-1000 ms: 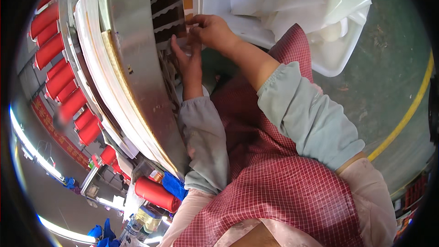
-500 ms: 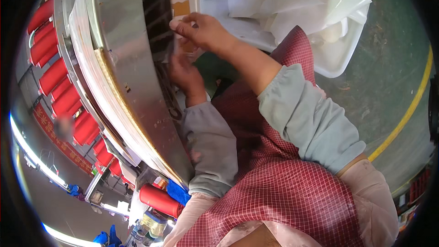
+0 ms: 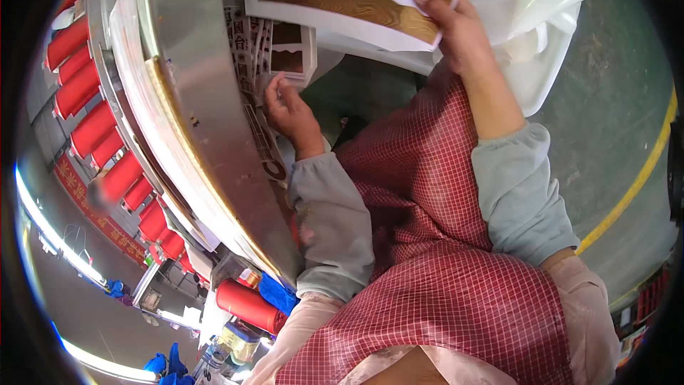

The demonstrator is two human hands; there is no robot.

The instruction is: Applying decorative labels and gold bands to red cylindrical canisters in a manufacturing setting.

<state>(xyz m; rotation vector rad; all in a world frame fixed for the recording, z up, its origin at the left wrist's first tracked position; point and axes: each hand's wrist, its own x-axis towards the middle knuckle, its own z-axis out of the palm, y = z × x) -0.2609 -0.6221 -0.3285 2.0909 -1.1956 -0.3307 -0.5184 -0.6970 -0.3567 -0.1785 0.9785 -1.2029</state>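
Observation:
My right hand grips the near right corner of a white sheet printed with wavy-edged gold-brown bands, thumb on top. The sheet is raised and slightly bowed, and its far part runs out of view. Below it and to the left, the end of another white-and-brown printed sheet shows. Just in front of that end is my left hand, its fingers apart, half bent and holding nothing. Left of this hand lie white strips with dark printed characters, partly covered by the raised sheet.
A grey metal panel rises close on my left, with white layers beyond it. At the far right, a white tub holds translucent sheets. Several red cylinders line the left. A yellow line crosses the green floor.
My right hand has swung right and now holds the banded sheet out over the tub's near left part. My left hand has stayed near its place, with its fingers stretched out more.

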